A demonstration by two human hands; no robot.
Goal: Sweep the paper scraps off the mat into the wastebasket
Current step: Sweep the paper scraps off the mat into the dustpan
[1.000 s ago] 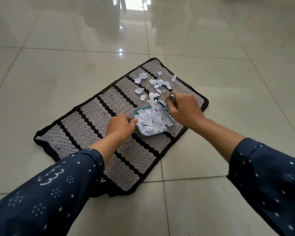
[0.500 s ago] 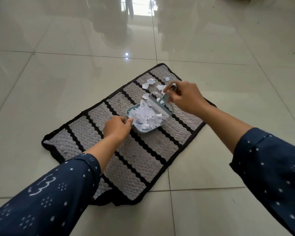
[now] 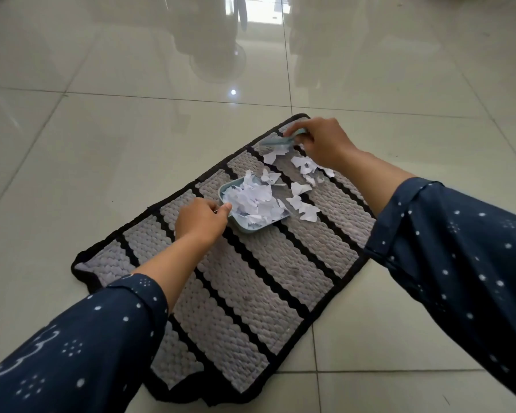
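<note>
A grey mat point(image 3: 251, 281) with black stripes lies slantwise on the tiled floor. On it rests a small pale-blue dustpan point(image 3: 245, 226) heaped with white paper scraps point(image 3: 256, 201). My left hand point(image 3: 200, 220) pinches the pan's handle at its near-left end. My right hand point(image 3: 322, 143) grips a small pale-blue brush point(image 3: 280, 141) near the mat's far corner, bristles down on the mat. Loose scraps point(image 3: 306, 168) lie between the brush and the pan's mouth. No wastebasket shows in this view.
Glossy cream floor tiles point(image 3: 102, 144) surround the mat on all sides and reflect a window and furniture at the top. The mat's near-left edge point(image 3: 81, 263) is slightly rumpled. My dark dotted sleeves fill the lower corners.
My right hand has carried the brush from the pan's mouth out to the mat's far corner, behind the loose scraps. My left hand stays on the pan handle. The camera has moved closer.
</note>
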